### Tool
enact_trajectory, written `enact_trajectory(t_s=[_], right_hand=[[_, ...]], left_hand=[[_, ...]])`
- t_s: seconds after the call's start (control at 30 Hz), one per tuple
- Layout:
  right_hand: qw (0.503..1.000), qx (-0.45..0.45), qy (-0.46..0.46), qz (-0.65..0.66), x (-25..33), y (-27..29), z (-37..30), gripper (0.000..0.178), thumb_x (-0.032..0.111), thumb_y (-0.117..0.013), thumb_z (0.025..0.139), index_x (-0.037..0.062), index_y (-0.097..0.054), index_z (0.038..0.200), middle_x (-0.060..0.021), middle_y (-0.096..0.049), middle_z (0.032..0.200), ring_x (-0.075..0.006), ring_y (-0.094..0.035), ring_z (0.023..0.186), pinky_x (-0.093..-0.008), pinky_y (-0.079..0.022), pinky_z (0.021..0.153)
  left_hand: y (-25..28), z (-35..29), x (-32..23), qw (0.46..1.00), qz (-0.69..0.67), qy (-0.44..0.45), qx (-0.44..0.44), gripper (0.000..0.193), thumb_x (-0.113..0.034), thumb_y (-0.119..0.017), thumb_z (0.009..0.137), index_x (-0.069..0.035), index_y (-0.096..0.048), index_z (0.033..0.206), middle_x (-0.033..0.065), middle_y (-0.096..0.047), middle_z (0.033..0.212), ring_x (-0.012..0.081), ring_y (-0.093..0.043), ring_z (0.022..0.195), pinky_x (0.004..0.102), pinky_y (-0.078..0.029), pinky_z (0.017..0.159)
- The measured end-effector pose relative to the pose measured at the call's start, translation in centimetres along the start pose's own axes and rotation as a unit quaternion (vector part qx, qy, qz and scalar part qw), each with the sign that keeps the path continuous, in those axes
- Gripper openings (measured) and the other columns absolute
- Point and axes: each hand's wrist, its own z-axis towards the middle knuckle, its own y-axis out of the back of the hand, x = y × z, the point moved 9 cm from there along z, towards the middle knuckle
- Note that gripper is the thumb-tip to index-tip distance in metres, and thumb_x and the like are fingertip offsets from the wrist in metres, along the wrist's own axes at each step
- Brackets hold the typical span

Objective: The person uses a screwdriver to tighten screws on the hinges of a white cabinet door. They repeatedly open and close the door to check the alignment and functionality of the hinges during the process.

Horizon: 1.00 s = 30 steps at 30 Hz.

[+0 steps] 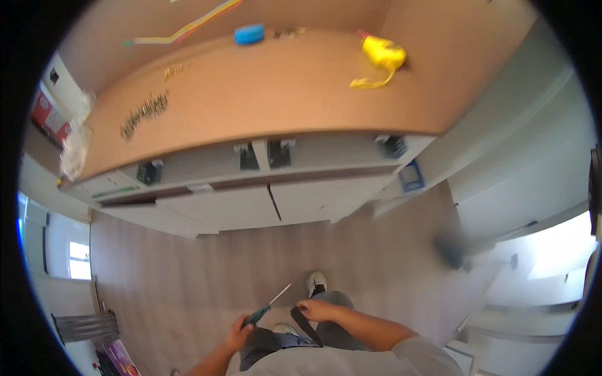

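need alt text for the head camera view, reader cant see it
A person's left hand holds a green-handled screwdriver, its shaft pointing forward and right, while the right hand holds a dark strap near the waist. Ahead stands a white cabinet whose brown top carries small metallic pieces, a blue object and a yellow object.

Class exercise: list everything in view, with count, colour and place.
Cabinet: one, white, ahead
Worktop: one, brown, atop cabinet
Fittings: four, black, along cabinet's upper front
Yellow object: one, yellow, worktop's far right
Blue object: one, blue, worktop's far edge
Small pieces: many, metallic, mostly worktop's left
Strip: one, multicoloured, upper left
Plastic: uncounted, clear, worktop's left end
Blue frame: one, blue, right of cabinet
Purple box: one, purple, lower left
Floor: one, brown, below
Screwdriver: one, green handle, left hand
Strap: one, dark, right hand
Shoes: two, whitish, on floor
Hands: two, bare, lower centre
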Motion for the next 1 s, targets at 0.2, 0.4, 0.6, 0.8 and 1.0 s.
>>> enact_trajectory(t_s=[0.2,0.4,0.6,0.8,1.0], right_hand=[[0.997,-0.023,0.077,0.014,-1.9,0.4,15.1,0.045,0.023,-0.062,0.097,0.003,-0.058,0.137,-0.0218,-0.067,0.125,-0.0331,-0.067,0.115,-0.0405,-0.052,0.097],[0.97,-0.117,0.213,0.004,-1.1,4.8,19.7,0.042,0.033,-0.063,0.1,0.0064,-0.062,0.132,-0.0178,-0.069,0.121,-0.0306,-0.068,0.11,-0.0387,-0.053,0.094],[0.92,-0.198,0.328,-0.077,-2.4,6.6,20.6,0.036,0.041,-0.063,0.1,0.0104,-0.067,0.119,-0.0163,-0.072,0.102,-0.0375,-0.07,0.093,-0.0445,-0.054,0.081],[0.933,-0.036,0.185,-0.305,-7.0,10.3,23.7,0.031,0.037,-0.066,0.096,0.0086,-0.067,0.108,-0.0179,-0.071,0.098,-0.0392,-0.067,0.093,-0.0481,-0.052,0.081],[0.956,0.041,0.149,-0.251,-9.1,11.2,23.3,0.035,0.038,-0.071,0.093,0.0096,-0.069,0.112,-0.0175,-0.072,0.1,-0.039,-0.067,0.094,-0.0495,-0.051,0.081]], left_hand=[[-2.9,17.2,-0.6,0.994,0.022,-0.097,0.038,0.043,-0.023,-0.059,0.104,-0.001,-0.05,0.141,0.0072,-0.069,0.109,0.0158,-0.063,0.091,0.0337,-0.054,0.084],[-4.1,24.6,2.4,0.967,0.115,-0.219,-0.066,0.05,-0.021,-0.064,0.101,-0.003,-0.046,0.144,0.0124,-0.068,0.117,0.0213,-0.069,0.098,0.0378,-0.055,0.088],[-0.8,21.2,-1.9,0.913,0.276,-0.276,-0.116,0.048,-0.026,-0.072,0.095,-0.007,-0.059,0.137,0.0183,-0.064,0.129,0.033,-0.071,0.101,0.0435,-0.057,0.087],[5.7,12.3,-21.7,0.659,0.409,-0.49,-0.397,0.046,-0.013,-0.074,0.088,-0.004,-0.063,0.131,0.0203,-0.061,0.133,0.0391,-0.059,0.124,0.0457,-0.05,0.105],[-2.5,12.6,-36.8,0.425,0.465,-0.624,-0.462,0.057,-0.024,-0.073,0.09,0.002,-0.056,0.138,0.0254,-0.049,0.148,0.0439,-0.044,0.139,0.0536,-0.036,0.115]])
